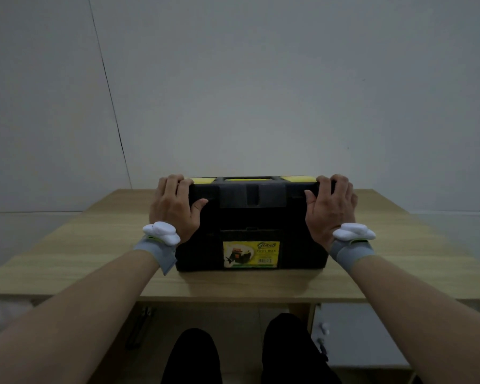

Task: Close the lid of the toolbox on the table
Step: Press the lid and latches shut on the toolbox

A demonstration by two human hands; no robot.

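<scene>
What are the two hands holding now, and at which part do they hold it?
Both hold the toolbox lid: the left hand has its grip on the lid's left end, the right hand on its right end, fingers over the top edge, thumbs on the front.

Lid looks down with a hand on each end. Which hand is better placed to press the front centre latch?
Neither clearly: the left hand and right hand grip opposite ends of the lid, about equally far from the centre latch. Either could reach it, probably while the other steadies the toolbox.
</scene>
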